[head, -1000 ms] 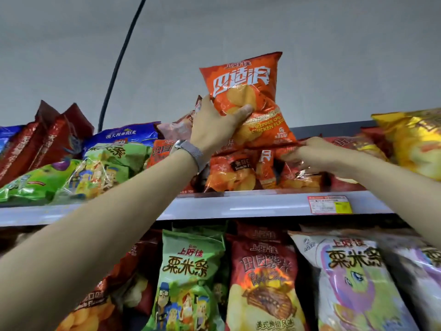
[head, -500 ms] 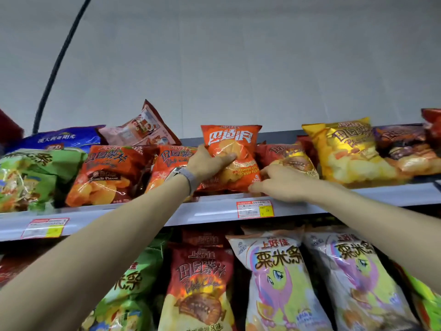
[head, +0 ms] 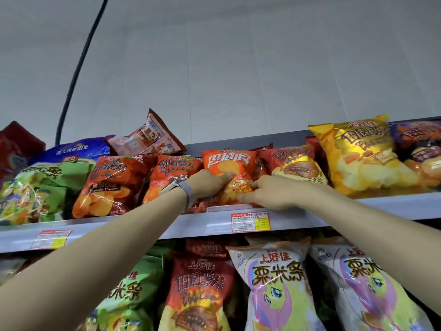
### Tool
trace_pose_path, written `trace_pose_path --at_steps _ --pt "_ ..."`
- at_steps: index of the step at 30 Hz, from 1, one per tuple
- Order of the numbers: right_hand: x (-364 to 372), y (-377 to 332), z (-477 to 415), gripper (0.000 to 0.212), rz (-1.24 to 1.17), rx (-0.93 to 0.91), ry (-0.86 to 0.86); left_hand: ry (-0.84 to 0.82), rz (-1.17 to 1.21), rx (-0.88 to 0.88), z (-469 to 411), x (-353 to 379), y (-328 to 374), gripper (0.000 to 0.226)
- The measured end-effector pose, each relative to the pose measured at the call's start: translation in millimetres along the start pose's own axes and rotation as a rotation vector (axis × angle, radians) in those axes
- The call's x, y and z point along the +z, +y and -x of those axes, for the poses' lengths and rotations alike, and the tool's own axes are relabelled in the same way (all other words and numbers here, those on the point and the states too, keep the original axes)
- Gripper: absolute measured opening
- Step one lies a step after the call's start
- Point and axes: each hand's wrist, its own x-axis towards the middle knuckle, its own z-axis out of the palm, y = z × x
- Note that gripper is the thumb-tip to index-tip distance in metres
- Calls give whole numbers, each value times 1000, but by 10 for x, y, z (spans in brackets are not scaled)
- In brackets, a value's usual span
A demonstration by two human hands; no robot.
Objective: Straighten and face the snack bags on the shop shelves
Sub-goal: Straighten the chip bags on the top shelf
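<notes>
Two hands meet on one orange bag (head: 229, 163). It stands upright at the front of the top shelf (head: 143, 229) with its printed face turned outward. A red-orange bag (head: 176, 170) touches it on the left and a red bag (head: 293, 163) on the right.

The left hand (head: 207, 185) grips the orange bag by its left side. Its thumb (head: 225, 175) lies bent across the front, and the other fingers go round the edge and are hidden. A watch (head: 177, 186) with a grey band sits on that wrist.

The right hand (head: 272, 191) holds the bag's lower right corner. Its fingers (head: 256, 183) are curled onto the front, and one digit lies low, just above the shelf lip. Whether it reaches under the bag cannot be told. Both hands are closed on the bag, neither spread flat.

A price tag (head: 250, 222) is fixed to the shelf edge just below the right hand. Farther left in the row lean a tomato bag (head: 112, 185) and a green bag (head: 40, 187). A blue bag (head: 81, 149) and a tilted pink bag (head: 148, 137) sit behind them. To the right a yellow bag (head: 358, 151) stands facing out.

On the shelf below, a dark red bag (head: 202, 283) stands beside two pale bags (head: 274, 283) printed with a cartoon pony. A black cable (head: 78, 68) runs up the grey wall at the left.
</notes>
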Motion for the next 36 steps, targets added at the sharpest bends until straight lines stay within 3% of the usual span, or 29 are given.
trace_pose_path --at_steps 5,13,18,23,27,33,36 --pt "27 0 35 83 6 -31 20 77 -305 134 150 -44 -29 52" --pt "-1 -19 215 62 71 -58 154 146 -514 281 400 -200 -68 31" --pt "-71 -43 359 45 158 -41 200 85 -520 384 664 -313 9 43" --pt "-304 -3 504 48 246 34 181 -29 -466 435 731 -290 163 35" --pt "-573 199 669 40 282 94 118 -137 -447 420 696 -183 361 40" --pt "-932 801 891 40 301 196 300 -138 -464 421 572 113 734 42" --pt "-1050 1184 931 62 220 225 421 -103 -441 398 421 308 928 39"
